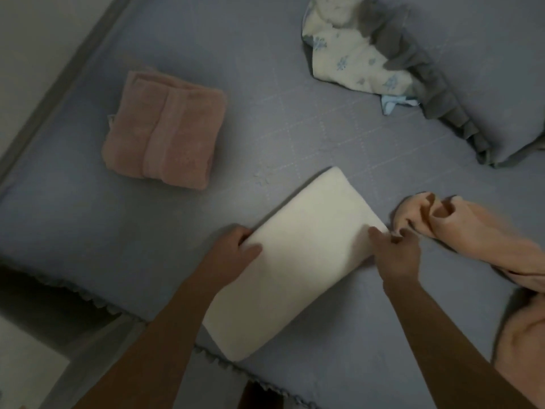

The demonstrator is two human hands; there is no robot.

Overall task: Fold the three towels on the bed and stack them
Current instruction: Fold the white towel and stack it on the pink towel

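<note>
Cream towel [295, 261]: folded, long axis diagonal between my hands; left hand [236, 249] grips its left edge, right hand [395, 252] pinches its right corner.

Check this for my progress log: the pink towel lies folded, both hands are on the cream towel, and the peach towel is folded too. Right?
Not quite. The head view shows the peach towel still crumpled, unfolded. The pink towel is folded, and the left hand and right hand are on the cream towel.

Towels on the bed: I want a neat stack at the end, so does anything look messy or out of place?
Yes. The peach towel lies bunched and unfolded at the right edge. The pink towel is folded, the cream towel lies flat under the left hand and right hand. Nothing is stacked yet.
</note>
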